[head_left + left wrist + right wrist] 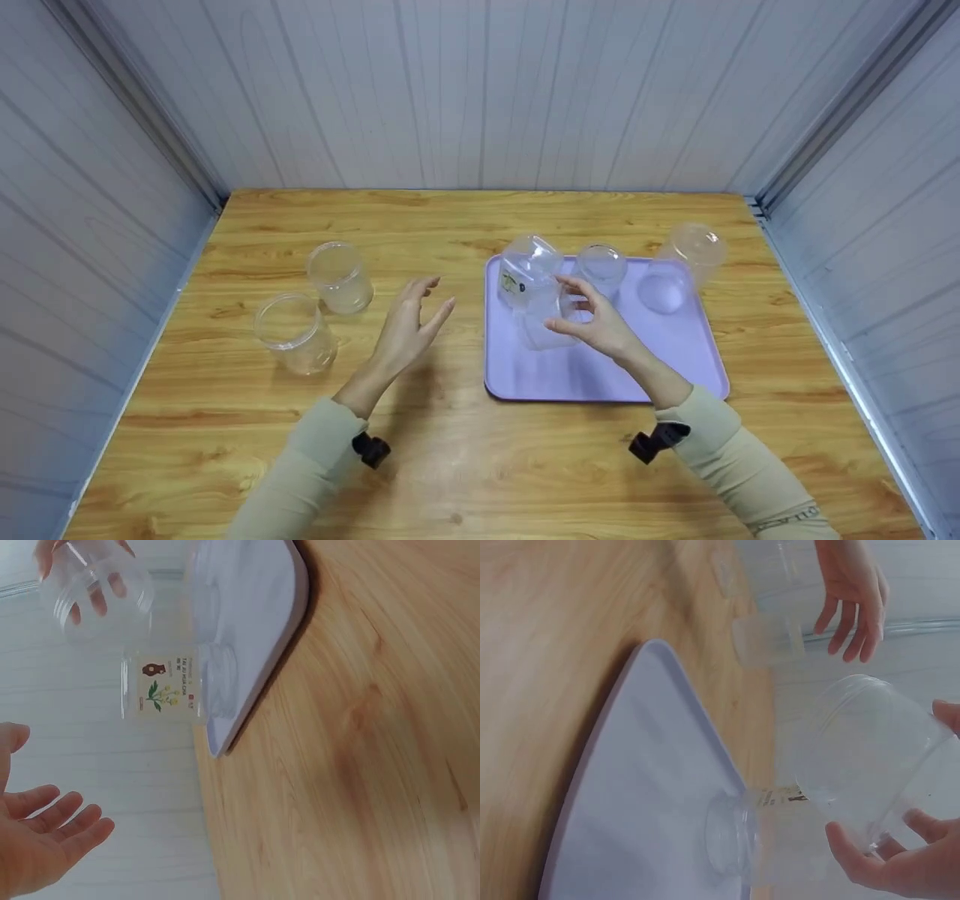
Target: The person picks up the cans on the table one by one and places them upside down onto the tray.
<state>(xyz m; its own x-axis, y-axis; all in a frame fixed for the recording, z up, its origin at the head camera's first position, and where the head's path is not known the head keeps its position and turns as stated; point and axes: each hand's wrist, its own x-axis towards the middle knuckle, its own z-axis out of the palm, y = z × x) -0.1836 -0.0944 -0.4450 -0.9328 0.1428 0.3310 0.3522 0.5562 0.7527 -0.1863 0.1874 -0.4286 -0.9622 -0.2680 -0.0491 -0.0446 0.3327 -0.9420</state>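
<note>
My right hand (598, 324) holds a clear plastic jar (541, 324) above the lilac tray (600, 375), thumb and fingers curled round it. The jar is tilted in the right wrist view. Behind it a clear jar with a printed flower label (163, 684) stands mouth down on the tray. Two further clear jars, one at the tray's back middle (602, 264) and one at its back right (691, 253), are on the tray too. My left hand (405, 326) hovers over the table left of the tray, fingers loosely spread, holding nothing.
Two clear jars, a rear one (342, 279) and a front one (297, 334), stand on the wooden table (480, 465) left of my left hand. Pale panel walls (480, 90) close off the back and both sides.
</note>
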